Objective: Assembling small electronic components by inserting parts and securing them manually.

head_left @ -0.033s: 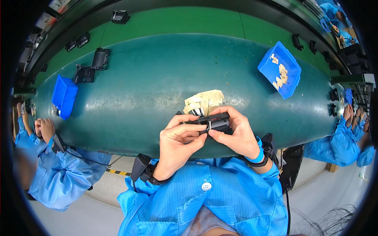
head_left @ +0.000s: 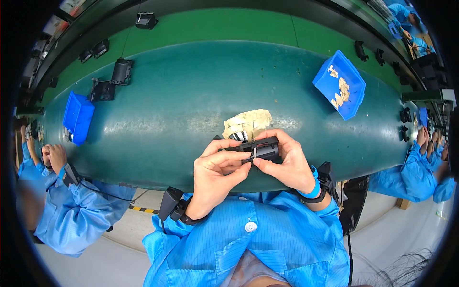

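Note:
Between my hands is a black plastic housing (head_left: 266, 152), held over the near side of the green table. My right hand (head_left: 292, 165) grips its right end, thumb in front and fingers behind. My left hand (head_left: 221, 167) is closed at the left part of the same housing, its thumb and fingertips pinched close to a thin pale strip (head_left: 254, 152) on it. Whether the left fingertips also hold a small piece cannot be made out. Just beyond the housing lies a pile of cream-coloured paper-like strips (head_left: 248, 120), partly covered by my hands.
At the right stands a blue bin (head_left: 355, 106) with cream pieces inside; another blue bin (head_left: 79, 117) is at the left. Black plastic parts (head_left: 122, 71) lie beyond it, and another black part (head_left: 146, 20) sits on the far green strip. Co-workers (head_left: 81, 205) sit on both sides.

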A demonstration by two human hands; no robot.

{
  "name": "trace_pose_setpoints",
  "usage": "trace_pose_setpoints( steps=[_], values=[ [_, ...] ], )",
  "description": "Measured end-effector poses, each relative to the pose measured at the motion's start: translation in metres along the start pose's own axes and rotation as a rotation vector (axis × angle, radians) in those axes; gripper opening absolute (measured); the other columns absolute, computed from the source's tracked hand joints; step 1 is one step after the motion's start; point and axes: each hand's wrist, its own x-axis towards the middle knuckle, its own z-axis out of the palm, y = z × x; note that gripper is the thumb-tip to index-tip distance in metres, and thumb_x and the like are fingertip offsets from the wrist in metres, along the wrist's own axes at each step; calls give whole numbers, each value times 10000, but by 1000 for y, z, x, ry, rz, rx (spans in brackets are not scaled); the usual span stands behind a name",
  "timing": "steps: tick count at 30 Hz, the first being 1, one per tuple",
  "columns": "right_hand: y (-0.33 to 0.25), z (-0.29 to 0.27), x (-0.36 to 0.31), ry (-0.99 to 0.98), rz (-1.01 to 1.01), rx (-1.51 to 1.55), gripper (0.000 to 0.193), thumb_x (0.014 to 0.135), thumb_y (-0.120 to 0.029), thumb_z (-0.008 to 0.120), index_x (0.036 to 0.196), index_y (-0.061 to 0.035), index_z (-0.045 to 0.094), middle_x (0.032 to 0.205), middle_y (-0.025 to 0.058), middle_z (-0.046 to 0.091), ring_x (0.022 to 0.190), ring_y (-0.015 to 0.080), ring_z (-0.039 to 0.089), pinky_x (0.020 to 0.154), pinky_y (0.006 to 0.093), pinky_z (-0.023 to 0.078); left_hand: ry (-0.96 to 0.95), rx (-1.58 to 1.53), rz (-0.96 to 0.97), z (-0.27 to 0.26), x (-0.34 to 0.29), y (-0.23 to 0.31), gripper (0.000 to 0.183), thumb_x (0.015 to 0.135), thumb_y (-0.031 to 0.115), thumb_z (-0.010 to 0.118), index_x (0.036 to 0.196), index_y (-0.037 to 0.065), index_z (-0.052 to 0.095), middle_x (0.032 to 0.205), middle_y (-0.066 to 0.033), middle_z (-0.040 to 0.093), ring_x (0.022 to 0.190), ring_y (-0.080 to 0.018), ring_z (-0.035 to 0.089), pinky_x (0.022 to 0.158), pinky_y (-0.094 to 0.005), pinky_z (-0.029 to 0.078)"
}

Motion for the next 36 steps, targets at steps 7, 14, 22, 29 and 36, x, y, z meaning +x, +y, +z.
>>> trace_pose_setpoints(
  steps=[7,14,22,29,36],
  values=[
    [-1,4,-3,33,77,-22,349,737,-32,704,1035,-1,525,880,46,618,821,87,590,718,249,492,-26,-61,-56,-2,-1,-1,264,737,-188,619,964,-61,669,1167,-136,526,929,-226,655,789,-292,588],
    [-9,11,-5,97,67,-219,342,720,-62,696,1001,27,523,806,93,642,765,107,631,649,267,518,-46,-109,-111,-6,0,-7,254,738,-192,614,955,-70,665,1157,-141,538,912,-236,660,765,-312,601],
    [4,1,-9,24,112,-31,364,725,-79,701,1029,9,521,804,74,623,746,84,593,642,260,497,-51,-117,-160,-6,1,-4,262,732,-192,626,961,-71,662,1156,-136,536,891,-239,666,746,-311,608],
    [-10,7,-8,98,91,-217,335,721,-82,702,996,14,535,823,64,633,772,79,595,636,249,491,-77,-116,-149,-4,-1,-4,243,738,-161,657,965,-74,664,1147,-100,504,858,-216,674,753,-287,591],
    [-11,-7,-14,15,129,-26,283,841,-107,673,1051,12,526,893,58,639,786,77,594,633,239,482,-86,-170,-144,0,1,1,224,743,-156,655,948,-65,666,1162,-98,481,851,-218,673,744,-289,595]
  ],
)
